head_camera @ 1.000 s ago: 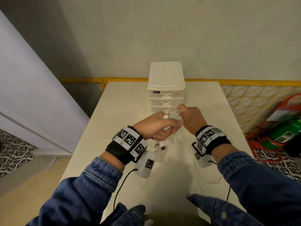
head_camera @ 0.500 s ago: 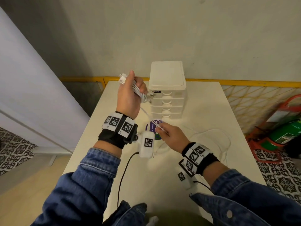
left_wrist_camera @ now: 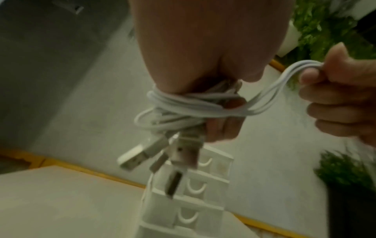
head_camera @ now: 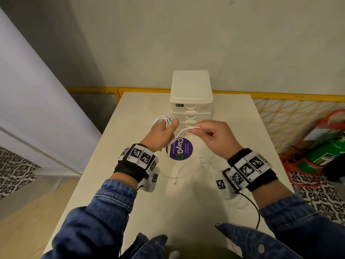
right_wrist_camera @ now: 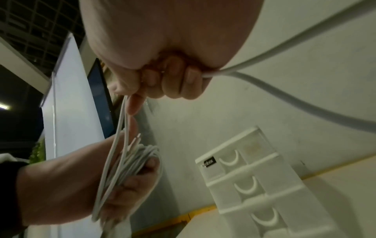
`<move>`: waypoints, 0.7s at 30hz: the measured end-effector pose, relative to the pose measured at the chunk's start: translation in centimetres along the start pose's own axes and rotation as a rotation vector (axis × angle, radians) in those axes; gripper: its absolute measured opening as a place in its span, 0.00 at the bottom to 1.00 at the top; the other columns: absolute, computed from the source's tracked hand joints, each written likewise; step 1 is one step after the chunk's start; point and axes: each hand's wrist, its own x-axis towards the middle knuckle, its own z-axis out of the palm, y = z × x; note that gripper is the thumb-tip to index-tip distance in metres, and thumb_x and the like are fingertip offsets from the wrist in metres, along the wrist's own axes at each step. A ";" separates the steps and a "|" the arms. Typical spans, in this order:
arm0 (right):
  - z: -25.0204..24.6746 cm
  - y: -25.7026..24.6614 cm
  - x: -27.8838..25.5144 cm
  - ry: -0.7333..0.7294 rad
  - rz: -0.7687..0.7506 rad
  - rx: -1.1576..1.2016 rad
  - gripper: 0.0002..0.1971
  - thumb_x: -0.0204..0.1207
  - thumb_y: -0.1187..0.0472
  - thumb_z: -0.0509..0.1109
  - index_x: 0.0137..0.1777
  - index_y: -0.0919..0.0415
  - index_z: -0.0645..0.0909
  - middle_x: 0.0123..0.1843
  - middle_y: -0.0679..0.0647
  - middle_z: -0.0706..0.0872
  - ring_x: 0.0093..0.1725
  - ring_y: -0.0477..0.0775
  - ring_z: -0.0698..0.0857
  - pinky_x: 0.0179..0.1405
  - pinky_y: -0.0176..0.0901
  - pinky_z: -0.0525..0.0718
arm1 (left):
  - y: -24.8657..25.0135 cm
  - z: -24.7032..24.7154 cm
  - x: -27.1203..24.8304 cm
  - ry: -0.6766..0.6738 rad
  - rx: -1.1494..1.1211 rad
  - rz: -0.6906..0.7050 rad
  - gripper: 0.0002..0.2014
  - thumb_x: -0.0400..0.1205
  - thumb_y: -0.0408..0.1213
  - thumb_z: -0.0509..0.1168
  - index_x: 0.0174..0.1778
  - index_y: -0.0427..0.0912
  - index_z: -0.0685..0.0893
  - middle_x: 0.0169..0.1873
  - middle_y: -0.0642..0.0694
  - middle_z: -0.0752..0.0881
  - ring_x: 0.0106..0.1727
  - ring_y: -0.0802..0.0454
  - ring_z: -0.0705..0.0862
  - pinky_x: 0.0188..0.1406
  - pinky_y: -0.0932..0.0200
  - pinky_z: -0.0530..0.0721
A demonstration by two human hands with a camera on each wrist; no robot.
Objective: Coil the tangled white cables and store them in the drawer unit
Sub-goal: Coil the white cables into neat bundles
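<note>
Above table (head_camera: pixel 130 193), hands lower now, cables (head_camera: pixel 164 119) looped.

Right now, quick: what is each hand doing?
Left hand: closed, gripping the coiled white cables.
Right hand: closed, pinching loose strands running from that coil.

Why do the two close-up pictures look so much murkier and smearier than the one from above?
Head view: evenly lit and sharp, with straight edges bowed by the wide lens. Left wrist view: dim and greenish, and the bundled white cables with their plugs, gripped by the left hand, are smeared by motion blur. Right wrist view: dark at the left edge, the right hand looming out of focus, the white plastic drawer unit tilted.
</note>
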 end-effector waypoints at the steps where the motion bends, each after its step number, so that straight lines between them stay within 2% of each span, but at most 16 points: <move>1: -0.3 -0.3 0.3 0.036 -0.042 -0.022 0.10 0.75 0.51 0.67 0.47 0.55 0.87 0.42 0.55 0.91 0.42 0.55 0.87 0.43 0.55 0.84 | 0.5 0.3 -0.1 -0.059 -0.002 -0.023 0.31 0.86 0.56 0.47 0.25 0.37 0.75 0.15 0.49 0.77 0.13 0.56 0.74 0.18 0.60 0.75; 3: -0.7 -0.8 0.8 0.112 -0.093 -0.041 0.08 0.76 0.54 0.68 0.48 0.54 0.87 0.43 0.51 0.90 0.41 0.50 0.86 0.42 0.48 0.83 | 1.2 0.8 -0.3 -0.163 -0.014 -0.049 0.36 0.85 0.59 0.40 0.29 0.36 0.81 0.23 0.43 0.83 0.18 0.57 0.78 0.28 0.59 0.77; 5: -1.0 -0.8 1.5 0.163 -0.099 -0.018 0.07 0.75 0.57 0.69 0.49 0.53 0.87 0.42 0.49 0.88 0.39 0.50 0.84 0.40 0.45 0.80 | 1.9 1.2 -0.8 -0.246 -0.062 -0.048 0.42 0.82 0.63 0.33 0.29 0.39 0.84 0.27 0.43 0.86 0.23 0.58 0.80 0.37 0.58 0.76; 7: -1.1 -0.4 2.2 0.184 -0.089 -0.004 0.08 0.75 0.57 0.70 0.51 0.50 0.87 0.39 0.52 0.86 0.36 0.53 0.82 0.39 0.47 0.80 | 2.4 1.8 -1.5 -0.320 -0.207 -0.044 0.41 0.79 0.68 0.34 0.31 0.39 0.82 0.26 0.45 0.86 0.24 0.54 0.78 0.35 0.58 0.76; 8: -1.1 -0.3 2.6 0.189 -0.089 -0.002 0.09 0.74 0.57 0.70 0.52 0.49 0.87 0.36 0.52 0.83 0.35 0.52 0.80 0.38 0.46 0.79 | 2.4 2.0 -1.8 -0.335 -0.290 -0.031 0.38 0.78 0.68 0.39 0.34 0.39 0.80 0.25 0.46 0.86 0.23 0.53 0.77 0.30 0.58 0.75; 10: -1.1 0.2 3.3 0.183 -0.100 -0.005 0.10 0.73 0.57 0.71 0.54 0.49 0.86 0.33 0.46 0.78 0.33 0.44 0.77 0.37 0.40 0.76 | 2.8 2.3 -2.3 -0.326 -0.374 0.029 0.27 0.78 0.61 0.55 0.36 0.37 0.78 0.22 0.46 0.85 0.21 0.52 0.74 0.24 0.60 0.73; 12: -0.8 0.7 4.0 0.159 -0.101 -0.007 0.11 0.74 0.58 0.70 0.55 0.50 0.86 0.33 0.41 0.76 0.34 0.41 0.76 0.38 0.32 0.74 | 3.1 2.3 -2.6 -0.288 -0.413 0.058 0.16 0.79 0.46 0.66 0.32 0.37 0.79 0.18 0.46 0.81 0.19 0.52 0.73 0.24 0.62 0.73; 13: -0.5 1.1 4.1 0.140 -0.087 -0.003 0.11 0.75 0.59 0.70 0.56 0.51 0.86 0.34 0.40 0.76 0.35 0.39 0.78 0.40 0.29 0.74 | 3.3 2.2 -2.7 -0.272 -0.448 0.061 0.15 0.80 0.41 0.66 0.29 0.39 0.79 0.16 0.47 0.78 0.18 0.51 0.71 0.24 0.61 0.73; 15: 0.2 2.0 4.1 0.093 -0.031 0.035 0.12 0.77 0.61 0.67 0.58 0.52 0.84 0.40 0.42 0.82 0.42 0.37 0.80 0.48 0.28 0.75 | 3.3 2.0 -2.8 -0.256 -0.509 0.080 0.20 0.84 0.40 0.62 0.24 0.40 0.77 0.15 0.48 0.76 0.18 0.50 0.69 0.26 0.56 0.69; 16: 0.6 2.5 3.9 0.068 0.007 0.068 0.13 0.78 0.61 0.65 0.60 0.53 0.83 0.47 0.47 0.85 0.48 0.38 0.82 0.54 0.32 0.77 | 3.2 1.8 -2.7 -0.257 -0.539 0.088 0.22 0.84 0.41 0.59 0.24 0.39 0.77 0.15 0.48 0.76 0.19 0.49 0.69 0.27 0.54 0.67; 17: 0.9 2.8 3.5 0.041 0.047 0.114 0.13 0.80 0.61 0.63 0.61 0.53 0.82 0.53 0.50 0.86 0.54 0.43 0.83 0.59 0.37 0.78 | 3.3 1.6 -2.7 -0.259 -0.566 0.096 0.22 0.85 0.41 0.58 0.25 0.37 0.77 0.17 0.48 0.78 0.20 0.48 0.69 0.27 0.52 0.67; 18: 1.4 3.2 3.1 0.010 0.099 0.165 0.14 0.81 0.62 0.61 0.63 0.53 0.80 0.55 0.49 0.86 0.56 0.45 0.83 0.61 0.39 0.79 | 3.4 1.5 -2.7 -0.256 -0.587 0.098 0.21 0.85 0.42 0.57 0.28 0.36 0.80 0.20 0.47 0.80 0.21 0.48 0.70 0.26 0.53 0.69; 20: 2.5 3.8 2.1 -0.068 0.191 0.219 0.13 0.82 0.62 0.59 0.64 0.55 0.78 0.49 0.46 0.86 0.49 0.41 0.84 0.56 0.36 0.80 | 3.6 1.5 -2.7 -0.253 -0.634 0.086 0.18 0.86 0.39 0.56 0.37 0.33 0.83 0.30 0.42 0.87 0.24 0.49 0.75 0.27 0.59 0.77; 21: 3.1 4.1 1.5 -0.097 0.224 0.198 0.13 0.82 0.61 0.58 0.63 0.58 0.77 0.47 0.49 0.86 0.46 0.41 0.83 0.54 0.37 0.81 | 3.7 1.6 -2.7 -0.253 -0.678 0.075 0.17 0.86 0.37 0.55 0.39 0.32 0.83 0.33 0.41 0.89 0.25 0.51 0.78 0.28 0.61 0.80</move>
